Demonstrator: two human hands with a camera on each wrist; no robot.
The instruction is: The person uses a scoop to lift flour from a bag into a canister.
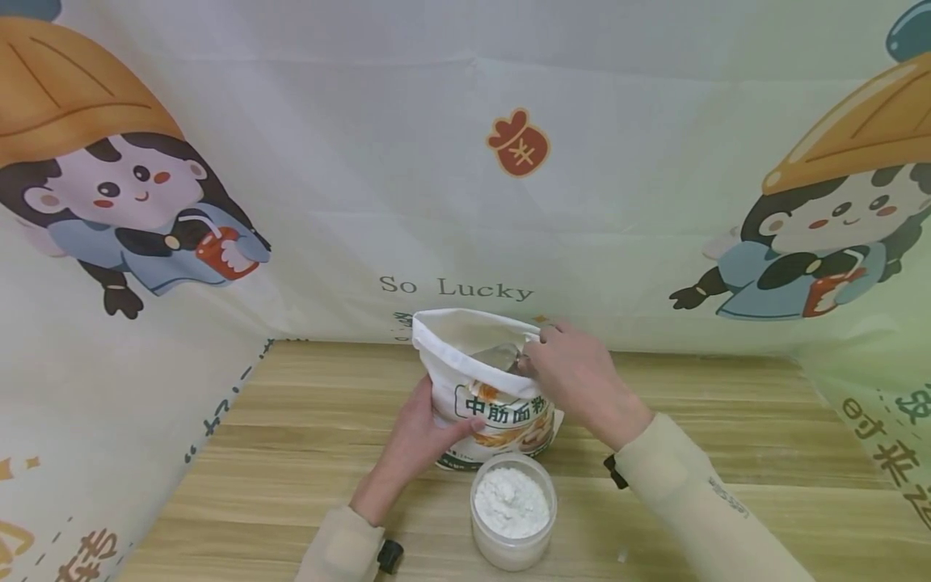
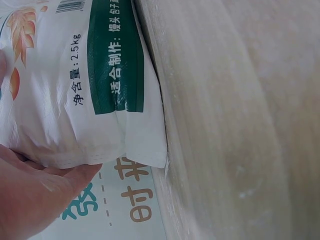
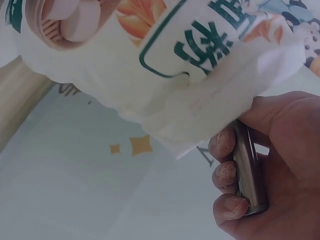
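Observation:
A white bag of flour [image 1: 502, 412] with green print stands upright on the table, its top gaping. My left hand [image 1: 425, 436] grips the bag's left side, thumb across the front; the left wrist view shows that hand [image 2: 45, 195] against the bag's lower part. At the bag's mouth, my right hand [image 1: 570, 372] holds a metal scoop [image 1: 498, 356] whose head is inside the bag, partly hidden. Curled fingers wrap the scoop's metal handle [image 3: 250, 172] in the right wrist view. Just in front of the bag sits a clear round tub [image 1: 509, 554] heaped with white flour [image 1: 512, 501].
The wood-grain table [image 1: 291, 453] spreads to both sides of the bag. Close behind it rises a printed cloth backdrop [image 1: 349, 162], which also covers both sides. A small white speck [image 1: 621, 556] lies right of the tub.

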